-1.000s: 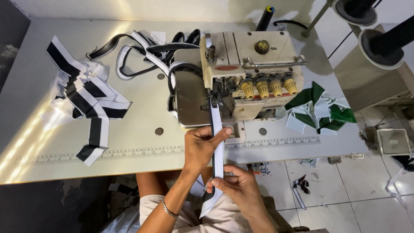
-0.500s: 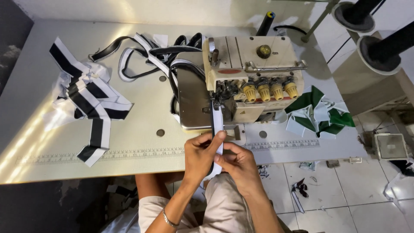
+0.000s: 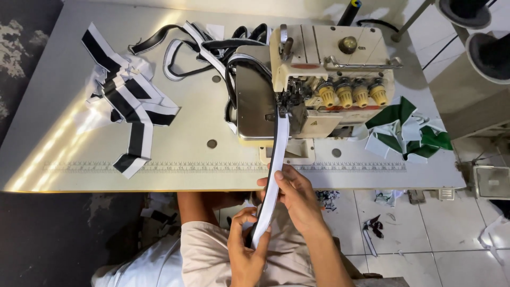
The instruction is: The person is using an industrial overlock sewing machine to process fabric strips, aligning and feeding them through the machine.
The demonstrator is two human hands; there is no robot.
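While the white fabric strip (image 3: 276,159) runs taut from the overlock sewing machine (image 3: 319,85) off the worktop (image 3: 202,159) edge, the right hand (image 3: 295,199) pinches it higher and the left hand (image 3: 245,250) lower — both grips closed on it, apparently to steady its feed. A red label band marks the machine's front — black-and-white strips (image 3: 127,101) lie left, green pieces (image 3: 406,130) right.

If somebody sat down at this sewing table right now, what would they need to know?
Left hand: pinches the lower end of the white strip, near the lap.
Right hand: grips the same strip higher up, at the table edge.
The strip's top end sits under the sewing machine foot.
Done: black-and-white strips piled left; green-and-white pieces lie right.
Left: this strip is not yet sewn along its length.
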